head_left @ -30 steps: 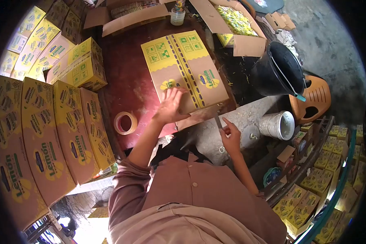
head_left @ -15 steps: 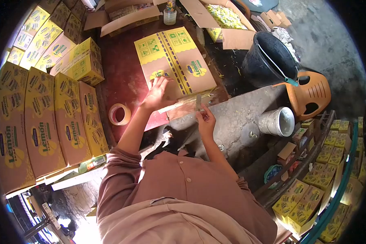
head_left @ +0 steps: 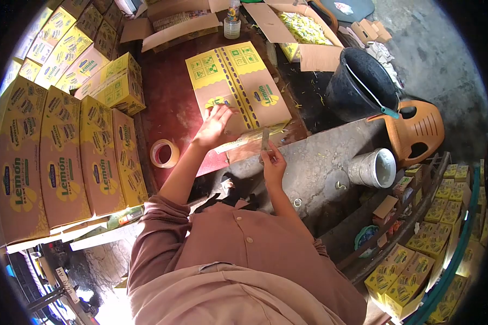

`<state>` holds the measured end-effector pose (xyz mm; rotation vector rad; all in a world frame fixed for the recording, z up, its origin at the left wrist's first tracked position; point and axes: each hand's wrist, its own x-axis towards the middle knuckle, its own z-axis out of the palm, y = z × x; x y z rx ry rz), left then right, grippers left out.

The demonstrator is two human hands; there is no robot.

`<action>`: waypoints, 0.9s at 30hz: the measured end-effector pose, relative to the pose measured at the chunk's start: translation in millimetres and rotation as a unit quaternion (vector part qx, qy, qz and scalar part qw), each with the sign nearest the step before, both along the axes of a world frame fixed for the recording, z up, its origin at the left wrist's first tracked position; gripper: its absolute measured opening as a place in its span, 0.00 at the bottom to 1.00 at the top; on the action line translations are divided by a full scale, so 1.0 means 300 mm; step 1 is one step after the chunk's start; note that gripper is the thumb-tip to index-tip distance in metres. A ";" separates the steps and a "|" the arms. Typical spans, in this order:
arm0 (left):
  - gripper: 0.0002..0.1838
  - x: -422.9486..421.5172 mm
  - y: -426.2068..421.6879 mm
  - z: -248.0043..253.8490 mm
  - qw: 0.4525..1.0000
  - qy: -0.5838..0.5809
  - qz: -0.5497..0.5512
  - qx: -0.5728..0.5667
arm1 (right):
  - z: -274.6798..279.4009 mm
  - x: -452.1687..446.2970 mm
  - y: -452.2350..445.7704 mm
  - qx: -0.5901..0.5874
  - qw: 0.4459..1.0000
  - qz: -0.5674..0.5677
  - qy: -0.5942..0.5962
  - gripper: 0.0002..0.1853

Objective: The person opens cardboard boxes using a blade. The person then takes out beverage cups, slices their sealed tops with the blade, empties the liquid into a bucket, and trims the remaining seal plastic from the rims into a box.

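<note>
A closed yellow and brown lemon carton (head_left: 238,81) lies on the red table (head_left: 162,108), with a dashed dark strip along its middle seam. My left hand (head_left: 214,127) rests with spread fingers on the carton's near left part. Between the fingers of my right hand (head_left: 273,161) is a thin, flat, greyish blade-like tool (head_left: 265,139), held upright by the carton's near edge. A roll of tape (head_left: 165,154) lies to the left of my left forearm.
Stacked cartons (head_left: 59,162) stand at the left. Open boxes (head_left: 320,57) and a clear jar (head_left: 232,28) are at the back. On the right are a black bucket (head_left: 358,86), a white bucket (head_left: 371,168) and an orange chair (head_left: 417,130).
Over the last second my right hand with the blade-like tool has moved left to the carton's near edge. My left hand has stayed on the carton. The camera view has shifted slightly.
</note>
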<state>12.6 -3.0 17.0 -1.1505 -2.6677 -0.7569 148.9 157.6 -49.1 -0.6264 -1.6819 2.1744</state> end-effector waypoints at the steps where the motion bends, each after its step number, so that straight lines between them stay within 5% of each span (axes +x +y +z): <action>1: 0.35 0.000 0.000 0.000 1.000 0.003 0.000 -0.001 | 0.005 0.003 -0.006 0.004 1.000 0.003 -0.006 0.21; 27: 0.33 -0.004 -0.001 0.001 0.999 0.037 -0.032 0.005 | -0.023 0.003 -0.033 0.004 1.000 -0.018 0.002 0.21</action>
